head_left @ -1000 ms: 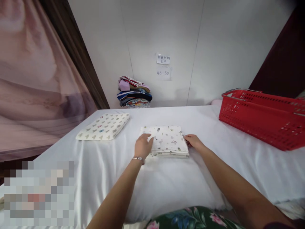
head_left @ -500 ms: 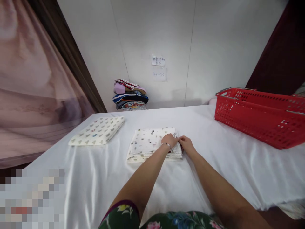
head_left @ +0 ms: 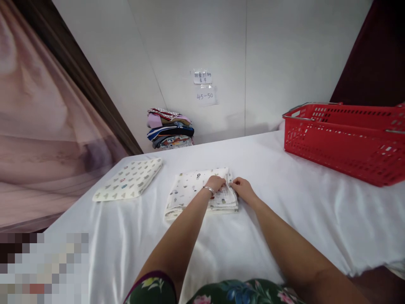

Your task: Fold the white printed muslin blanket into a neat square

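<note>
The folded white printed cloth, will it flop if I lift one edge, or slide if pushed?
Probably floppy: the folded white printed cloth is thin, soft layers with wavy edges, so it would likely droop and unfold. It looks light. Pushed, it may slide or bunch on the shiny white sheet.
</note>
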`<state>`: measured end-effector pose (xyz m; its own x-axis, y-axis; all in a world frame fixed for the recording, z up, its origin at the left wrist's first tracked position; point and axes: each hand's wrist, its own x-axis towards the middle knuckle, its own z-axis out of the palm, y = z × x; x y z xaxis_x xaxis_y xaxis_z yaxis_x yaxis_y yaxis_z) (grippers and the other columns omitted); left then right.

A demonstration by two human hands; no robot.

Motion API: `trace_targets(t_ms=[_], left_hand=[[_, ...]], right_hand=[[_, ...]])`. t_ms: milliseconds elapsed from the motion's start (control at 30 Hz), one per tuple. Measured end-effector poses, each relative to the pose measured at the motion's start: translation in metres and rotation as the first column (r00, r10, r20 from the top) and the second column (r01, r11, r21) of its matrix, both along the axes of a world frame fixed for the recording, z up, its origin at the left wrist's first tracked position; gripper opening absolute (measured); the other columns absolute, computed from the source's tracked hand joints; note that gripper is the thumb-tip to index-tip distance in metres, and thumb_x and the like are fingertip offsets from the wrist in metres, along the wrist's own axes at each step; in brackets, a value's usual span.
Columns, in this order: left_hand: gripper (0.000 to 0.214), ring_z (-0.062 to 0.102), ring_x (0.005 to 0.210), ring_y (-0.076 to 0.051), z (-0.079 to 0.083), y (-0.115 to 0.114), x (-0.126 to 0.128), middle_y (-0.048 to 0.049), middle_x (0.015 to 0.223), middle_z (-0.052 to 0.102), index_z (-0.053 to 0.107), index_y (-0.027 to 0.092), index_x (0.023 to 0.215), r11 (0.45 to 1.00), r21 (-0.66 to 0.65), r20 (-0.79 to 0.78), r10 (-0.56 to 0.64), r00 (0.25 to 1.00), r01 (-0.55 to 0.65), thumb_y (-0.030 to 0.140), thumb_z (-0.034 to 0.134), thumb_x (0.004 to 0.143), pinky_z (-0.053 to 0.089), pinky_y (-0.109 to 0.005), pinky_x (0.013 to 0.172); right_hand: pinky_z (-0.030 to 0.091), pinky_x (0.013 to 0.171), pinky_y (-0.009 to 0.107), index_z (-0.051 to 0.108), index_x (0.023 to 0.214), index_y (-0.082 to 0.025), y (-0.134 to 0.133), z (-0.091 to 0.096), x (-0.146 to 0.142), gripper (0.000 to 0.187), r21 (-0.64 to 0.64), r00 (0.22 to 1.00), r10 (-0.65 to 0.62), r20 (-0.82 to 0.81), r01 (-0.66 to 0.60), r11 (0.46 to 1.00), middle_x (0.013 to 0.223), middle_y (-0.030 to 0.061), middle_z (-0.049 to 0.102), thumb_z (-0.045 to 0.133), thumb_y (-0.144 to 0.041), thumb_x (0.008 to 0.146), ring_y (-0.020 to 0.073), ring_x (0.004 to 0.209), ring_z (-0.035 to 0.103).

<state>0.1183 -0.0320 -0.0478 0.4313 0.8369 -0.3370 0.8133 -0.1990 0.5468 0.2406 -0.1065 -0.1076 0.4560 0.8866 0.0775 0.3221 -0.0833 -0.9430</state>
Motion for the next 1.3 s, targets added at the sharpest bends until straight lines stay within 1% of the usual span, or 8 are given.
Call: trace_targets(t_ms=[167, 300, 433, 533, 633, 967, 1167, 1300], left_hand=[[0.02, 0.057, 0.052, -0.011, 0.001, 0.001, -0.002, -0.0036, 0.063, 0.063, 0.061, 0.015, 0.077, 1.0, -0.009, 0.02, 0.008, 1.0, -0.008, 0.026, 0.045, 0.078, 0.041, -0.019, 0.049], [0.019, 0.06, 0.057, -0.013, -0.004, 0.002, 0.0, -0.0044, 0.066, 0.064, 0.061, 0.015, 0.077, 1.0, 0.023, 0.043, 0.001, 0.999, -0.002, 0.025, 0.045, 0.076, 0.041, -0.02, 0.049], [0.02, 0.06, 0.059, -0.013, -0.009, 0.003, 0.0, -0.0046, 0.065, 0.064, 0.061, 0.015, 0.077, 0.999, 0.032, 0.055, -0.013, 0.998, 0.011, 0.026, 0.045, 0.076, 0.04, -0.019, 0.049], [0.02, 0.061, 0.06, -0.013, -0.011, 0.003, 0.0, -0.005, 0.066, 0.065, 0.062, 0.015, 0.078, 0.999, 0.038, 0.055, -0.017, 0.998, 0.015, 0.025, 0.045, 0.076, 0.041, -0.019, 0.05], [0.021, 0.061, 0.06, -0.012, -0.011, 0.003, -0.001, -0.0047, 0.067, 0.065, 0.062, 0.015, 0.08, 0.999, 0.044, 0.057, -0.021, 0.998, 0.018, 0.026, 0.045, 0.076, 0.041, -0.018, 0.05], [0.023, 0.062, 0.066, -0.015, -0.002, -0.005, 0.002, -0.0058, 0.071, 0.067, 0.062, 0.015, 0.08, 0.998, 0.068, 0.027, -0.009, 1.0, 0.007, 0.032, 0.048, 0.075, 0.042, -0.02, 0.053], [0.04, 0.061, 0.054, -0.015, -0.001, 0.0, 0.009, -0.0072, 0.065, 0.066, 0.062, 0.014, 0.078, 0.999, -0.049, 0.014, 0.002, 1.0, -0.001, 0.048, 0.042, 0.08, 0.044, -0.023, 0.05], [0.026, 0.06, 0.049, -0.017, 0.002, 0.005, 0.013, -0.0098, 0.061, 0.066, 0.062, 0.011, 0.071, 0.993, -0.118, -0.037, 0.025, 0.999, -0.029, 0.034, 0.049, 0.076, 0.044, -0.025, 0.049]], right_hand=[[0.035, 0.06, 0.024, 0.056, 0.064, -0.018, -0.001, 0.002, 0.001, 0.011, 0.006, 0.991, -0.021, 0.133, 0.02, 1.0, 0.061, -0.0018, 0.056, 0.055, -0.028, 0.068, 0.0123, 0.061, 0.048], [0.034, 0.065, 0.024, 0.059, 0.078, -0.019, -0.004, 0.007, 0.0, 0.01, 0.043, 0.967, -0.066, 0.245, 0.057, 0.997, 0.078, 0.0001, 0.058, 0.055, -0.023, 0.069, 0.0119, 0.067, 0.048], [0.034, 0.067, 0.024, 0.061, 0.074, -0.019, -0.007, 0.013, -0.004, 0.013, 0.016, 0.927, -0.006, 0.374, 0.0, 1.0, 0.082, 0.0018, 0.057, 0.054, -0.03, 0.074, 0.0123, 0.073, 0.049], [0.033, 0.065, 0.025, 0.062, 0.066, -0.019, -0.006, 0.013, -0.008, 0.015, -0.023, 0.947, -0.011, 0.321, 0.019, 1.0, 0.077, 0.0022, 0.056, 0.057, -0.032, 0.071, 0.013, 0.072, 0.048], [0.033, 0.064, 0.024, 0.06, 0.059, -0.018, -0.003, 0.011, -0.009, 0.011, 0.005, 0.97, -0.021, 0.241, 0.02, 1.0, 0.072, 0.0015, 0.056, 0.057, -0.026, 0.067, 0.0127, 0.069, 0.048], [0.038, 0.056, 0.023, 0.061, 0.064, -0.015, 0.005, 0.003, -0.01, 0.021, 0.05, 0.999, -0.042, -0.027, 0.043, 0.998, 0.062, 0.0013, 0.061, 0.05, -0.033, 0.065, 0.0128, 0.06, 0.051], [0.035, 0.053, 0.022, 0.058, 0.057, -0.016, 0.004, 0.003, -0.013, 0.021, 0.067, 0.998, -0.011, -0.061, 0.015, 0.998, 0.055, -0.0006, 0.056, 0.053, -0.035, 0.064, 0.0116, 0.057, 0.047], [0.037, 0.054, 0.022, 0.062, 0.063, -0.015, 0.002, 0.007, -0.008, 0.022, 0.045, 0.996, 0.027, -0.087, -0.023, 0.999, 0.058, -0.0004, 0.058, 0.056, -0.036, 0.063, 0.0114, 0.057, 0.048]])
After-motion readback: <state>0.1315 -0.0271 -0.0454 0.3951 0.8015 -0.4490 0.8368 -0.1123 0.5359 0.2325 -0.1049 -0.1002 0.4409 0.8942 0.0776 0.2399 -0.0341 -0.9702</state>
